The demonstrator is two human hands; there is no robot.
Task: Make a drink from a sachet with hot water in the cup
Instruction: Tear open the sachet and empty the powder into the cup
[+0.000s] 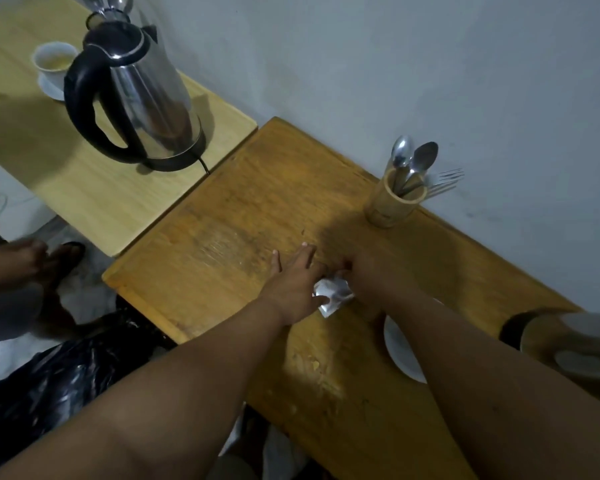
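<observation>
On the darker table (243,209), both hands meet over a crumpled silver sachet (333,295). Left hand (293,282): fingers extended forward and held close together, thumb tucked against the sachet's near edge. Right hand (371,282): fingers curled down onto the sachet's far side; whether they pinch it cannot be told, shadow obscures them. Saucer (400,348) lies just beside the right forearm, partly hidden. Wooden holder (390,206) with spoons (413,161) and forks stands near the wall. Kettle (136,95) sits on the paler table (94,202); behind it, a cup (54,60) containing yellowish liquid on its own saucer.
</observation>
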